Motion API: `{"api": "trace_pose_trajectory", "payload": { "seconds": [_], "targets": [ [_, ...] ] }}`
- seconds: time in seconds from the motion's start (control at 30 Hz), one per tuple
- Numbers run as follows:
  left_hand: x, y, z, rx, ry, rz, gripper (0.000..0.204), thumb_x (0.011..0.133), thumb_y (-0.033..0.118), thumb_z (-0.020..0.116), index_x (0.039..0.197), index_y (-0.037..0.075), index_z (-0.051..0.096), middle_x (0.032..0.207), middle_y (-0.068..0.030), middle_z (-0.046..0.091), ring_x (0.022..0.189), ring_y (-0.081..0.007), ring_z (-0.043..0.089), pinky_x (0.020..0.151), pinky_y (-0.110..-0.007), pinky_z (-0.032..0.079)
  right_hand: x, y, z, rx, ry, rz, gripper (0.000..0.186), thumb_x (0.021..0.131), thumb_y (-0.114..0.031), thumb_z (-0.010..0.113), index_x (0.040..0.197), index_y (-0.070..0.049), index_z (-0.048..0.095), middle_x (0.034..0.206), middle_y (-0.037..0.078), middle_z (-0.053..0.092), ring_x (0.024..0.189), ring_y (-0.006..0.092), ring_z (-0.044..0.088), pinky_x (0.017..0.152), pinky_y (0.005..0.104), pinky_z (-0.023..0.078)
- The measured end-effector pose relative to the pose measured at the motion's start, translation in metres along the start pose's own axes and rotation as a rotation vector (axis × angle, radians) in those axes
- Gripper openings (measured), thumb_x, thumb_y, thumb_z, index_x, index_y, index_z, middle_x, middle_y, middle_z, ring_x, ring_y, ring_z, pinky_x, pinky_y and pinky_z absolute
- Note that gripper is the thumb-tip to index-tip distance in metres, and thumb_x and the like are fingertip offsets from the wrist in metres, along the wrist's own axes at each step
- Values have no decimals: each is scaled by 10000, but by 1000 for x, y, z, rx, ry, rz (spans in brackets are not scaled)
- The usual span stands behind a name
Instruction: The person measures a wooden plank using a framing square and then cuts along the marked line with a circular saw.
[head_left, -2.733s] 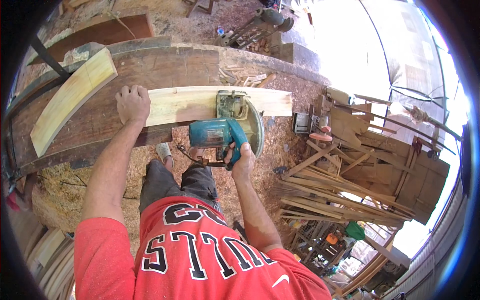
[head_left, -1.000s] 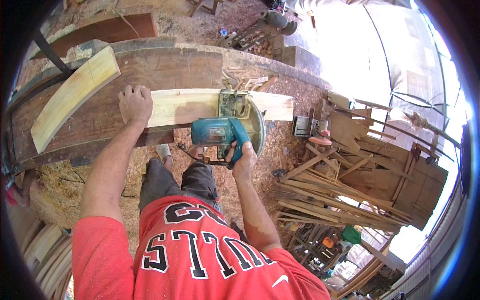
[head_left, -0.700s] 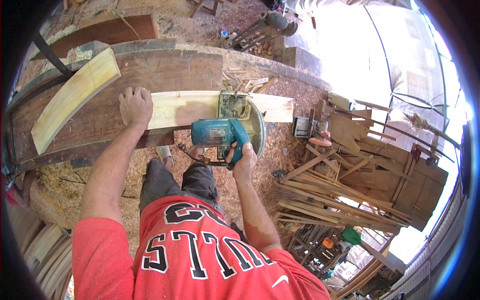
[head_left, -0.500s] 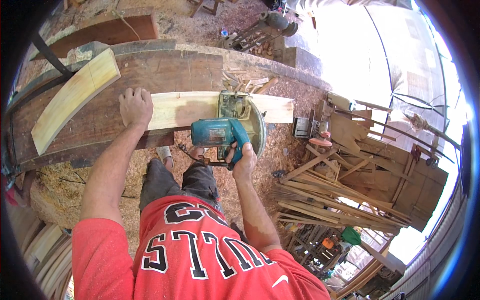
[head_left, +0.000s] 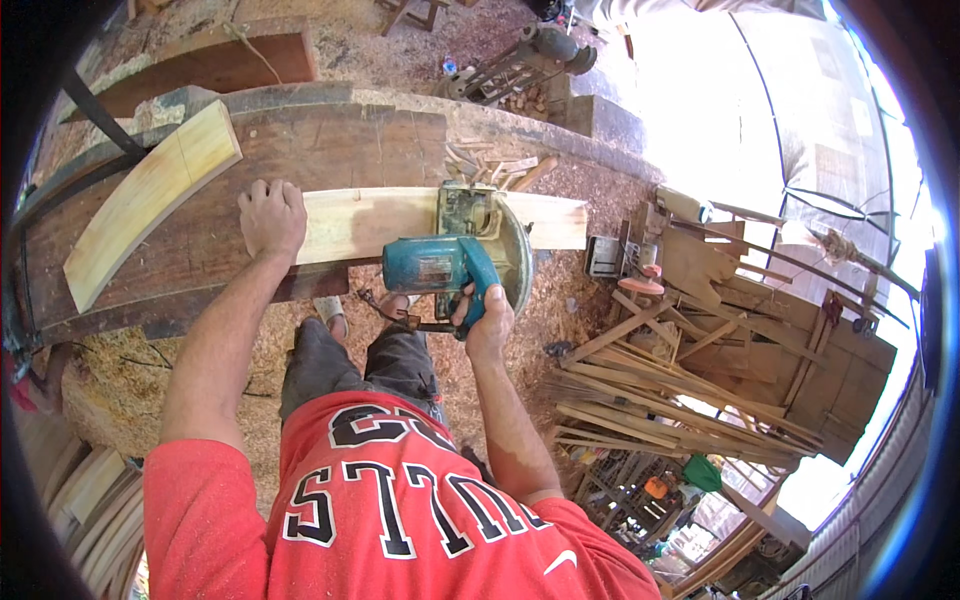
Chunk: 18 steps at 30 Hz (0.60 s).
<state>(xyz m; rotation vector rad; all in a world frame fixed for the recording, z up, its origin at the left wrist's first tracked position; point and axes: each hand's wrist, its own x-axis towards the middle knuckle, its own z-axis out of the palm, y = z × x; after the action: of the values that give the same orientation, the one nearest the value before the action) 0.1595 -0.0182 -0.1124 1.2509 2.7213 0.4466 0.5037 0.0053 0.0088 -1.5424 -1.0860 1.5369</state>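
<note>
Teal saw point(head_left: 425, 265) in right fingers point(head_left: 493, 300), left fingers point(head_left: 262, 193) bent

Floor point(head_left: 545, 335) strewn with wood shavings point(head_left: 150, 400), pale sheeting point(head_left: 830, 125), bright daylight point(head_left: 705, 95) upper right

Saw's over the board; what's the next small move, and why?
I'd probably press the left hand firmly down on the pale board before moving the circular saw: the saw sits across the board, gripped by the right hand, and the board's right end juts past the dark bench, so it may shift.
</note>
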Motion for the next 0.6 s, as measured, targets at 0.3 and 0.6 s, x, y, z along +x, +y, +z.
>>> {"api": "trace_pose_trajectory", "payload": {
  "seconds": [0.3, 0.6],
  "targets": [
    [1, 0, -2, -10, 11, 4, 346, 1015, 303, 458, 940, 74, 706, 1024, -171, 665, 984, -410, 583, 908, -522, 468, 6, 0, 0, -32, -9, -12, 655, 993, -660, 545, 998, -10, 624, 683, 118, 614, 509, 175, 561, 494, 287, 441],
    [1, 3, -6, -18, 24, -2, 344, 1014, 302, 466, 927, 73, 708, 1015, -166, 668, 975, -404, 587, 896, -521, 474, 9, 1, 4, 3, 13, 1, 647, 1010, -640, 541, 1003, -2, 650, 655, 66, 592, 510, 143, 542, 490, 277, 398]
  ]
}}
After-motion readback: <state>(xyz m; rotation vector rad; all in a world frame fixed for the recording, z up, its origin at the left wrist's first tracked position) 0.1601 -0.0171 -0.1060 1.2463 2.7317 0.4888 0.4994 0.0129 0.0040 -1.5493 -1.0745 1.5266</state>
